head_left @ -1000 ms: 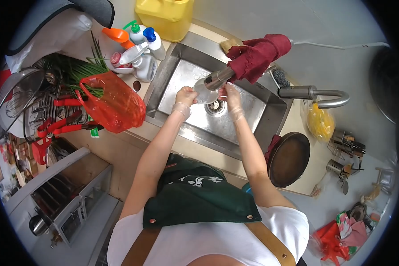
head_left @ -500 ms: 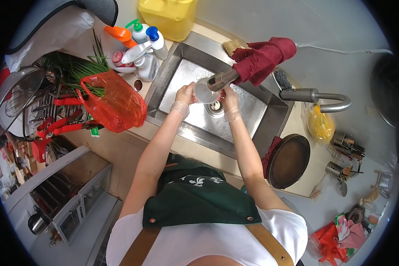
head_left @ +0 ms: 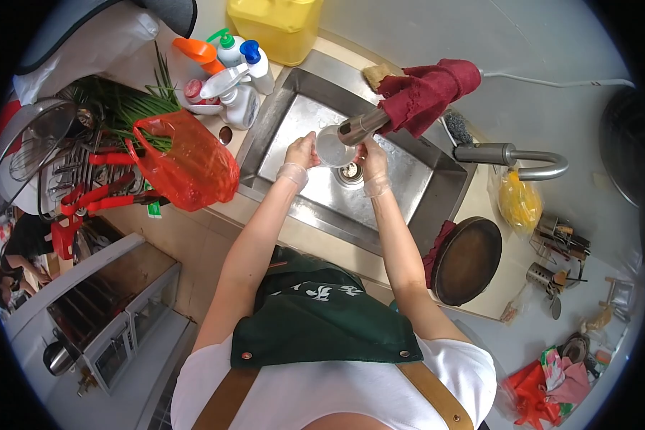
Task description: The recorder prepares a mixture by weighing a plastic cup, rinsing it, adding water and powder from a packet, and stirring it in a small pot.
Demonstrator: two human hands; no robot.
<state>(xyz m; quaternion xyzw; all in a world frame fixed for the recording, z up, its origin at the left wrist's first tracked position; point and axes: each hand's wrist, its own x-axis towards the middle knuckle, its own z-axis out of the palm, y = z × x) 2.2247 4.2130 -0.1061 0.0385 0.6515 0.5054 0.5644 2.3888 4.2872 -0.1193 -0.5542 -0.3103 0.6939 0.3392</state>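
Note:
Over the steel sink (head_left: 294, 208), my left hand (head_left: 302, 152) and my right hand (head_left: 372, 159) grip a clear round plastic bowl (head_left: 332, 147) from both sides. Thin see-through gloves cover both hands, with their cuffs at the wrists. Right above the bowl is the mouth of the metal tap (head_left: 360, 127), hiding part of its rim. A dark red cloth (head_left: 430, 93) is wrapped round the tap farther back. Whether water is running, I cannot tell. Just below the bowl the drain strainer (head_left: 350, 173) shows.
Pump and spray bottles (head_left: 240, 107) stand left of the sink, by a yellow jug (head_left: 274, 29). A red plastic bag (head_left: 186, 165) and green stalks (head_left: 115, 111) lie farther left. Right of the sink are a round dark pan (head_left: 467, 261) and a second tap (head_left: 484, 153).
My hands keep hold of the bowl under the tap, almost unmoved. Another person in dark clothes has come into view at the far left edge.

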